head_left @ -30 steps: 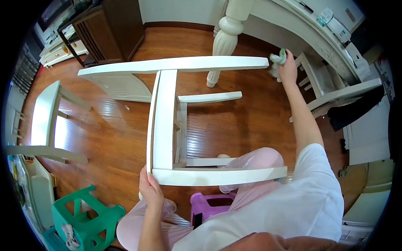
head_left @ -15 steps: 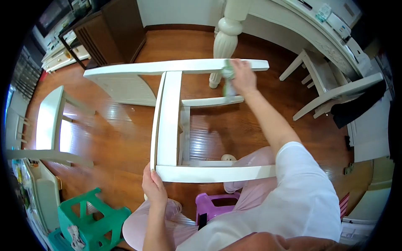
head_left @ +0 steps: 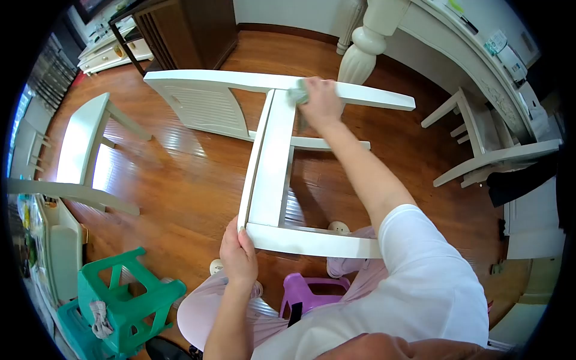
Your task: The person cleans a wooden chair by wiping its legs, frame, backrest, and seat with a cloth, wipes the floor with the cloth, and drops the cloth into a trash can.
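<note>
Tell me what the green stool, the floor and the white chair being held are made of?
The green stool looks like shiny plastic, moulded in one piece. The floor seems glossy wood, or wood-look boards, reddish-brown with seams. The white chair is probably smoothly painted wood.

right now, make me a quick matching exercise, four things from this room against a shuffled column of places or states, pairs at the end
1. left hand
2. green stool
3. right hand
4. purple stool

A. holds a pale green cloth
B. between the person's legs
C. at the near corner of the tipped white chair
D. has a greyish cloth on it

Pairs: 1-C, 2-D, 3-A, 4-B
</note>
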The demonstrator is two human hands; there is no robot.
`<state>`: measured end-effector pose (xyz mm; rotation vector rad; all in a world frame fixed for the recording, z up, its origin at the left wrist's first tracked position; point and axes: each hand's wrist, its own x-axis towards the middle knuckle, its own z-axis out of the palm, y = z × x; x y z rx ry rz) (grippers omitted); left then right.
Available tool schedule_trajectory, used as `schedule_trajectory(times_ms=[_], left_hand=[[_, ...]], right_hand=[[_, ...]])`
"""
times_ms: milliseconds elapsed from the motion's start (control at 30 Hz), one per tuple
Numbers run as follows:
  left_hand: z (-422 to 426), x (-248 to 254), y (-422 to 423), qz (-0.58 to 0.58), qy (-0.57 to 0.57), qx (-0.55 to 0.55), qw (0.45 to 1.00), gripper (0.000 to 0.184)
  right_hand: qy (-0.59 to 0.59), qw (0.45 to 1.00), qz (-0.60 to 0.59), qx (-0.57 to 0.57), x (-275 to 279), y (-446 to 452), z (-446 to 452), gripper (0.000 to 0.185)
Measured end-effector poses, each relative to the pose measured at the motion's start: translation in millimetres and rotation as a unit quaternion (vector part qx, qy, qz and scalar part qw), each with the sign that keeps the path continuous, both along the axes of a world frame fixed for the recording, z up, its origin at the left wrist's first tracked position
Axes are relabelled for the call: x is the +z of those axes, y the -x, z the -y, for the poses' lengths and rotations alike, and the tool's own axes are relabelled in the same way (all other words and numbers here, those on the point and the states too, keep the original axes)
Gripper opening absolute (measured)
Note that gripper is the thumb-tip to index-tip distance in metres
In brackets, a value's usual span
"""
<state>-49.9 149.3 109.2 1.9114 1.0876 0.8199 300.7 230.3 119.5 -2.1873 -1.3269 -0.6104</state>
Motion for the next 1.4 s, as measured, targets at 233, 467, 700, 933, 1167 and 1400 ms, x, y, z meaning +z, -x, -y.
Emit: schedule_trajectory(times_ms=[233,467,700,933,1167,1400], left_hand=[[4.1,-2.6,2.8,0.007,0.009,0.015,1.000,0.031],[6.3,0.5,1.7,0.005,0.022,0.021,1.000,0.030],[3.7,-2.6,2.2,0.021,0.040,0.009,0.999,0.029],[7.9,-9.9,1.1,0.048,0.046,0.031,0.997,0.031],[9.8,-13.8,0.5,0.038,0.037,0.025,0.998,0.032],[12.7,-15.5,5.9,0.017,0.062,0.033,0.997,0.033]], right_hand=[[0.015,0.970,-0.120,0.213,-5.7,18.6,12.5,0.036],[-0.098,0.984,-0.077,0.126,35.9,22.3,-24.0,0.017],[-0.039,0.955,-0.078,0.284,-3.2,48.2,0.1,0.022],[-0.184,0.757,-0.627,0.003,-71.2,16.7,38.4,0.034],[-0.249,0.711,-0.656,0.040,-44.2,30.0,-27.8,0.028],[-0.181,0.917,-0.345,0.081,-30.4,55.8,1.8,0.019]])
